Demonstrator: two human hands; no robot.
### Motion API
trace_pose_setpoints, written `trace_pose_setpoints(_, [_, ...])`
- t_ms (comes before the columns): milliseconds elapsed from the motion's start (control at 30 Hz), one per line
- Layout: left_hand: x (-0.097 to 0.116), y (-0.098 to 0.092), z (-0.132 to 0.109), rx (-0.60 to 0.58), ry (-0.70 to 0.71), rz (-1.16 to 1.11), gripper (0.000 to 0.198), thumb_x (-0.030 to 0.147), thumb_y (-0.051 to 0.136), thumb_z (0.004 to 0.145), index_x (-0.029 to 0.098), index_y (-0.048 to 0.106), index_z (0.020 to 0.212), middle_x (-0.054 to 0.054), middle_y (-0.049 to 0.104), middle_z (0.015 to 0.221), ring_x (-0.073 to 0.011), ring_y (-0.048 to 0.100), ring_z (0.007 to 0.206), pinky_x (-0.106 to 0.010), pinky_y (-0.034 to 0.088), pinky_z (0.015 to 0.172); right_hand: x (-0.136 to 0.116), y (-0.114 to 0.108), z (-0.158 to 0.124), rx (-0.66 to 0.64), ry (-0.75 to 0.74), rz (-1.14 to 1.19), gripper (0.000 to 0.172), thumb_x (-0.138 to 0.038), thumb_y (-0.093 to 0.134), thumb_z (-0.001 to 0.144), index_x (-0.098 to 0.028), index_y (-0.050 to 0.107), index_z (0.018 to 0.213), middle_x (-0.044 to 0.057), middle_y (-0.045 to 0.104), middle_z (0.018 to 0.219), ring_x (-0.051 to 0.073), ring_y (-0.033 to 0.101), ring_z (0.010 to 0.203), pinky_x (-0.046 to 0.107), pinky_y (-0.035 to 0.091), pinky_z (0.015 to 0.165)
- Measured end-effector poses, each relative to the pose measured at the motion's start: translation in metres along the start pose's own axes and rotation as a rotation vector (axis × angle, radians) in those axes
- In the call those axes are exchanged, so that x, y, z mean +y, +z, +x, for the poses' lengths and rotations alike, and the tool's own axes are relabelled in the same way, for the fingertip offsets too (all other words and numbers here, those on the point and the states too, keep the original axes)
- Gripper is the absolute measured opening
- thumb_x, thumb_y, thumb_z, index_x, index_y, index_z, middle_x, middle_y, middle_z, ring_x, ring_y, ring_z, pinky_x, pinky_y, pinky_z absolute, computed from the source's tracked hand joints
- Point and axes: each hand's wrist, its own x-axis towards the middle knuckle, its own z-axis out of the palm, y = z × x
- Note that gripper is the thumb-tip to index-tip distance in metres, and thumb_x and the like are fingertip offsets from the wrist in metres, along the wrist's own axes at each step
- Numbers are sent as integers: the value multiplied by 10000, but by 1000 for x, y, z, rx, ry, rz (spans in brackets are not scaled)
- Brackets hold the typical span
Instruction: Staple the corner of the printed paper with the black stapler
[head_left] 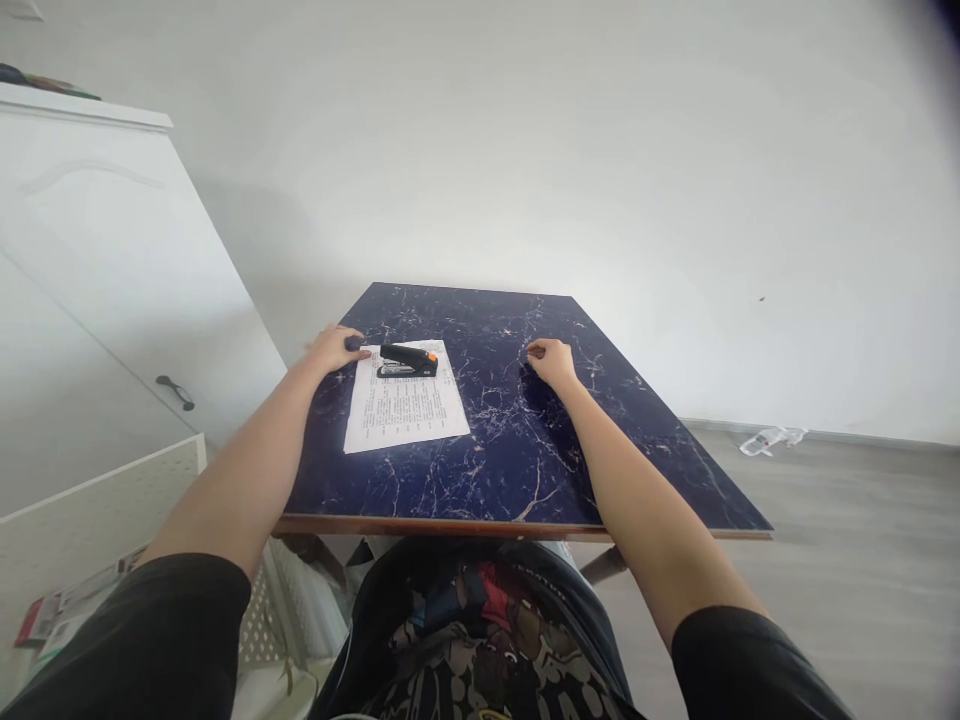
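A stapler (409, 361), black with an orange patch at its right end, lies on top of printed paper sheets (412, 412) on the left half of the table (487, 480). Beside the upper left corner of the sheets is my left hand (332, 350). Its thumb and fingers are apart, and the thumb tip reaches the sheets' edge. My right hand (553, 362) is over the table to the right of the sheets, fingers curled together. Whether anything small is inside those fingers is hidden.
A white cabinet (97, 270) with a dark handle (175, 392) stands left of the table. Behind is a pale wall (540, 150). A clear plastic wrapper (772, 440) lies on the floor at the right. My body is close to the table's front edge.
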Motion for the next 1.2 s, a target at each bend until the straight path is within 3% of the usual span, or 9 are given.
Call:
trace_pose_setpoints(167, [17, 17, 14, -131, 203, -208, 370, 465, 593, 945, 282, 781, 1206, -39, 609, 1499, -252, 556, 1366, -342, 377, 1207, -49, 27, 5, -25, -67, 144, 125, -208, 680, 775, -175, 776, 847, 79, 789, 862, 215, 739, 830, 339, 581, 892])
trace_pose_setpoints(300, [6, 26, 20, -209, 243, -265, 419, 593, 635, 894, 285, 811, 1118, -56, 549, 1567, -302, 513, 1424, -397, 341, 1232, -99, 56, 21, -110, -103, 141, 88, -172, 706, 767, -171, 771, 826, 68, 777, 853, 205, 723, 838, 339, 567, 905])
trace_pose_setpoints(500, [-11, 25, 28, -261, 364, -354, 758, 907, 570, 765, 244, 833, 1021, -96, 533, 1580, -373, 499, 1431, -453, 326, 1240, -177, 102, 59, -286, -193, 24, 158, -57, 658, 832, -121, 775, 917, 93, 772, 969, 162, 677, 872, 261, 542, 859])
trace_pose_setpoints(667, [-9, 25, 28, -251, 471, -417, 701, 863, 567, 817, 264, 838, 1059, -81, 611, 1503, -345, 539, 1401, -433, 345, 1229, -221, 128, 82, -361, -208, 10, 149, 8, 647, 844, -42, 759, 928, 113, 762, 945, 124, 631, 818, 248, 519, 848])
trace_pose_setpoints(767, [-9, 26, 26, -218, 456, -422, 631, 802, 589, 839, 267, 838, 1062, -78, 623, 1489, -341, 567, 1370, -448, 355, 1221, -223, 132, 86, -427, -253, 7, 195, 41, 659, 808, -59, 772, 932, 76, 775, 935, 123, 648, 848, 229, 508, 885])
trace_pose_setpoints(900, [-11, 29, 25, -171, 396, -428, 567, 713, 666, 822, 248, 829, 1104, -88, 641, 1466, -330, 598, 1318, -449, 386, 1197, -193, 118, 65, -439, -306, -20, 359, 65, 611, 772, -105, 785, 1036, 76, 787, 1067, 173, 692, 988, 247, 504, 959])
trace_pose_setpoints(1033, [-15, 33, 28, -148, 324, -426, 508, 628, 722, 814, 257, 819, 1148, -85, 642, 1462, -325, 583, 1335, -454, 378, 1202, -151, 81, 7, -186, -314, 15, 342, -7, 506, 824, -132, 785, 977, 84, 784, 937, 207, 705, 871, 318, 541, 884])
trace_pose_setpoints(1100, [-17, 35, 28, -147, 334, -442, 497, 617, 728, 816, 263, 818, 1153, -84, 640, 1464, -325, 580, 1337, -458, 383, 1198, -138, 59, -31, -78, -412, 62, 289, -49, 508, 837, -154, 769, 902, 75, 769, 894, 209, 691, 822, 339, 553, 854])
trace_pose_setpoints(1200, [-16, 37, 28, -103, 379, -480, 503, 619, 739, 804, 248, 824, 1133, -98, 678, 1403, -319, 607, 1298, -450, 399, 1182, -137, 35, -85, -173, -692, 172, 269, -75, 518, 862, -180, 757, 930, 73, 775, 983, 225, 710, 948, 371, 567, 929])
